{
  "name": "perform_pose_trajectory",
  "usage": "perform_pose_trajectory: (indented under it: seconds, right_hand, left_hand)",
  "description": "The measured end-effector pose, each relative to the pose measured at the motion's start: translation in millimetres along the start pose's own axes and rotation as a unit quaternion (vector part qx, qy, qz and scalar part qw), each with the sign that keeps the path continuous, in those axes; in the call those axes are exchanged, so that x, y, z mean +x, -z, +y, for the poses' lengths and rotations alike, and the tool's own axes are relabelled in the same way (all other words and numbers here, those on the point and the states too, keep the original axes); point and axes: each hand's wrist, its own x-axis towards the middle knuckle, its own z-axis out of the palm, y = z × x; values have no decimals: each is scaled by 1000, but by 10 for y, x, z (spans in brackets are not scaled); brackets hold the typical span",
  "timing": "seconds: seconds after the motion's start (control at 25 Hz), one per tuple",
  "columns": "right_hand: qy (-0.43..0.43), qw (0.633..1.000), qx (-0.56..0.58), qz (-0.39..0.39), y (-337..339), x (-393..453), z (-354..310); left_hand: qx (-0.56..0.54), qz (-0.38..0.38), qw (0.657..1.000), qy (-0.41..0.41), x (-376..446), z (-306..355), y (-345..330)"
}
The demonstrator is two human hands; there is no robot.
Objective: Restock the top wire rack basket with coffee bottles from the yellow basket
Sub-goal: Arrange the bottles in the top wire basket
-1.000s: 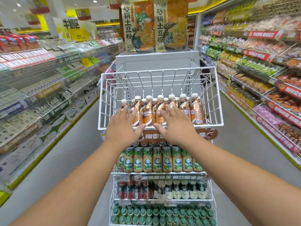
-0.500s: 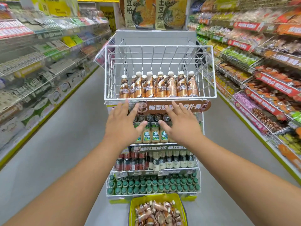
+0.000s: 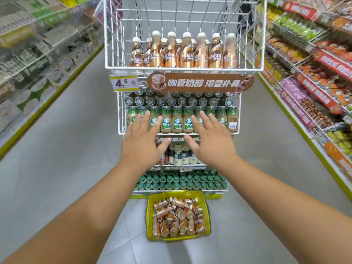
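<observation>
Head view of a shop aisle, facing a white wire display rack. The top white wire rack basket (image 3: 183,68) holds one front row of upright brown coffee bottles with white caps (image 3: 183,51); behind them the basket floor stands largely unfilled. On the grey tiled floor (image 3: 76,159) at the rack's foot sits the yellow plastic basket (image 3: 150,218), heaped with more coffee bottles (image 3: 178,218) of the same kind lying on their sides.

The person's left hand (image 3: 142,145) and right hand (image 3: 210,147) are both empty, fingers spread and straight, palms down, held side by side with the thumbs near but not touching. They hang in front of the second tier of green-labelled glass bottles (image 3: 177,121), touching nothing that can be made out.

Change: a second ago both hands were at the front rim of the top basket, against the bottle row; they have since dropped clear of it, and the view has tilted down so that the yellow basket, previously out of sight, now lies in full view below the hands.

Reading: placing or straightening in the top basket appears finished for this round, and the hands seem bound for the floor supply. Much stock remains in the yellow basket, so the restock is judged far from complete. A brown banner sign (image 3: 200,83) and a yellow price tag (image 3: 122,83) hang beneath the top basket.
</observation>
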Motion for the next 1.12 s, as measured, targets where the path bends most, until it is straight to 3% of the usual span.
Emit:
perform_pose_trajectory:
  seconds: [0.28,0.56,0.84,1.12]
  right_hand:
    - [14,999,20,-36,-1460,-220,210]
    - [17,992,38,-115,-3486,-407,388]
    - [5,984,56,-168,-5677,-341,466]
    - [-19,976,41,-213,-7362,-115,682]
  left_hand:
    - [-39,-34,998,40,-485,157,-1386]
    - [-56,-109,990,63,-992,42,-3502]
    - [-92,-103,989,44,-1350,-283,-5666]
    - [-73,-162,981,75,-1343,-520,-7305]
